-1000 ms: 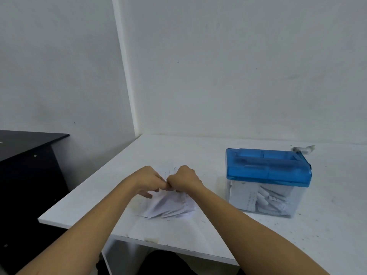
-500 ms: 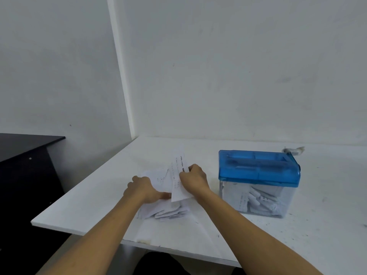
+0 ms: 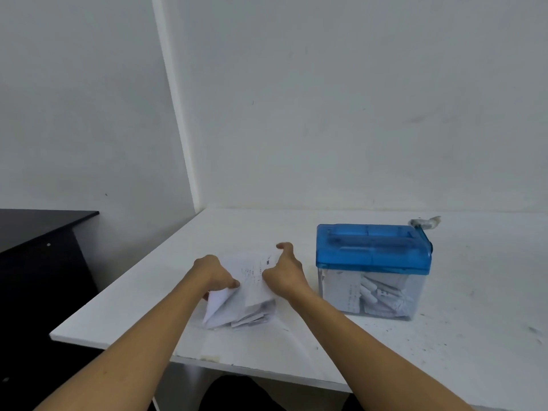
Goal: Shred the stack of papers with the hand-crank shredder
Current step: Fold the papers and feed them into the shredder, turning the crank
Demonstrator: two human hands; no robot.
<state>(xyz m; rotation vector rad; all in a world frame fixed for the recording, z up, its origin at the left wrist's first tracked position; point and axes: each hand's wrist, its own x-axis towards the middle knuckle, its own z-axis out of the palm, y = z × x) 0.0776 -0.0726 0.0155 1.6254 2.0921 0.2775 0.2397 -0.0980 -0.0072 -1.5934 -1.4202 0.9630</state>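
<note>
Holding one printed sheet (image 3: 252, 277) over the paper pile (image 3: 237, 317) | left hand (image 3: 214, 272) pinches its left edge | right hand (image 3: 286, 274) grips its right edge, one finger raised | pile on white table (image 3: 296, 348), near front edge | shredder (image 3: 373, 256) just right of hands, crank (image 3: 424, 225) at its far corner

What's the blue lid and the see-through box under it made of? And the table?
The blue lid looks like glossy, tinted plastic: light shines off it. The clear bin below seems plastic too; paper strips show through its walls. The table looks like white-coated board, matte and scuffed, though I can't be sure.
</note>
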